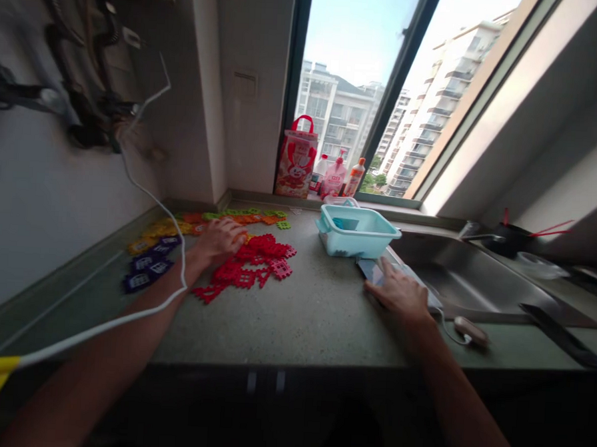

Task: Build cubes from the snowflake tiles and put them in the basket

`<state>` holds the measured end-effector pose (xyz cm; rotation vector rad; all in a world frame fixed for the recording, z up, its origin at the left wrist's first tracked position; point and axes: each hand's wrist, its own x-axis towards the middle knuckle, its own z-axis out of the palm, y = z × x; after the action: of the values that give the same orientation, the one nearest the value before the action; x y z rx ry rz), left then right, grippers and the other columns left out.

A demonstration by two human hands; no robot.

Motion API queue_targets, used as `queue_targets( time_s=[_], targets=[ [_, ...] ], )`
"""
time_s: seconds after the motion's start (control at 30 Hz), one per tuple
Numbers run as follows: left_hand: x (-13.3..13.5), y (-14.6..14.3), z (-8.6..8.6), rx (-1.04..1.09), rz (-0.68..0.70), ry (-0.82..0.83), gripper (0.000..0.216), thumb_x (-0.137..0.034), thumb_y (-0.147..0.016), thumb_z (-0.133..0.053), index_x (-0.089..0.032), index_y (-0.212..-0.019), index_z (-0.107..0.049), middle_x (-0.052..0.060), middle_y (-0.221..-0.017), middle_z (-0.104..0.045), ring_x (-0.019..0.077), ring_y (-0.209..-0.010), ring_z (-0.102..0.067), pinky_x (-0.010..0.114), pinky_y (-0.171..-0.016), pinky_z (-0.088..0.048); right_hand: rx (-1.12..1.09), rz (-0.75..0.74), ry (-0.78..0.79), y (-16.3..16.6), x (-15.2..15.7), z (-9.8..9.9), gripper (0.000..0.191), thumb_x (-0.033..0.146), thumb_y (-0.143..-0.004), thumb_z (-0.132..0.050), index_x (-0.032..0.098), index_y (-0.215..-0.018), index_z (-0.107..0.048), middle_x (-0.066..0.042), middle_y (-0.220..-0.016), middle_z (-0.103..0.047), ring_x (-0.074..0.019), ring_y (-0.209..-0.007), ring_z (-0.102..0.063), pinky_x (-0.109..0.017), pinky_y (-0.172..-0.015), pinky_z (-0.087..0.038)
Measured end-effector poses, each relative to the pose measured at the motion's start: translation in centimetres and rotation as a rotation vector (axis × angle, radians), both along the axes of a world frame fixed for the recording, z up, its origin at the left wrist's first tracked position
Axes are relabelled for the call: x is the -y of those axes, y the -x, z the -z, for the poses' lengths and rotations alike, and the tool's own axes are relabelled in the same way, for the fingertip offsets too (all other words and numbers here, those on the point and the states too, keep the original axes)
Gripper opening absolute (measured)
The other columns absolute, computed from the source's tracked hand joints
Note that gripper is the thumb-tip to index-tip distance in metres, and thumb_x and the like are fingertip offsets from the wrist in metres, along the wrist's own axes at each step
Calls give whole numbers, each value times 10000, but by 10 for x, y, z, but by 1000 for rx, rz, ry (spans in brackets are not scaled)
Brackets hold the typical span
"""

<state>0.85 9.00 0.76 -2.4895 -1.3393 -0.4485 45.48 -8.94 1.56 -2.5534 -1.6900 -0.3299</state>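
Note:
My left hand rests over the building pieces on the counter, fingers bent a little and touching the pile; the fingertips are blurred. To its right lies a heap of red lattice-like building pieces. Purple pieces lie to its left, with yellow pieces above them. Orange and green pieces form a row behind. My right hand has its fingers apart on a dark flat device that looks like a phone. Just behind that hand stands a light blue plastic basket, holding some blue and dark pieces.
A steel sink lies on the right, with a black-handled utensil across its front edge. A small pinkish device on a white cable lies near my right wrist. A white cord crosses above my left forearm. Bottles and a red bag stand on the windowsill.

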Motion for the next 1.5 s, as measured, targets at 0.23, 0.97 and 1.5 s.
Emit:
queue_targets(
  time_s=[0.23,0.97,1.5],
  targets=[
    [6,3,-5,-80,-15,22,525,-162,-908,-456,-256,-1385,-653,63,-1342,-703,274,-1281,-563,430,-1057,-429,-98,-697,-119,71,-29,-12,489,445,-997,-559,249,-1443,-594,-120,-1348,-678,-310,-1214,-634,-417,-982,-524],
    [-8,-3,15,-99,-9,72,370,-324,-1007,-458,-262,-1257,-723,99,-1420,-637,276,-1351,-521,467,-1134,-359,-314,-1055,-56,98,-127,23,128,254,-946,-659,189,-1026,-736,-81,-1009,-763,-216,-946,-699,-286,-867,-492],
    [6,4,-12,-10,-106,79,350,-421,-984,-524,-185,-1145,-726,119,-1289,-717,288,-1210,-608,427,-1054,-411,-364,-1104,-69,92,-133,30,192,387,-937,-689,205,-886,-725,-90,-1103,-739,-224,-987,-693,-304,-910,-512]
  ],
)
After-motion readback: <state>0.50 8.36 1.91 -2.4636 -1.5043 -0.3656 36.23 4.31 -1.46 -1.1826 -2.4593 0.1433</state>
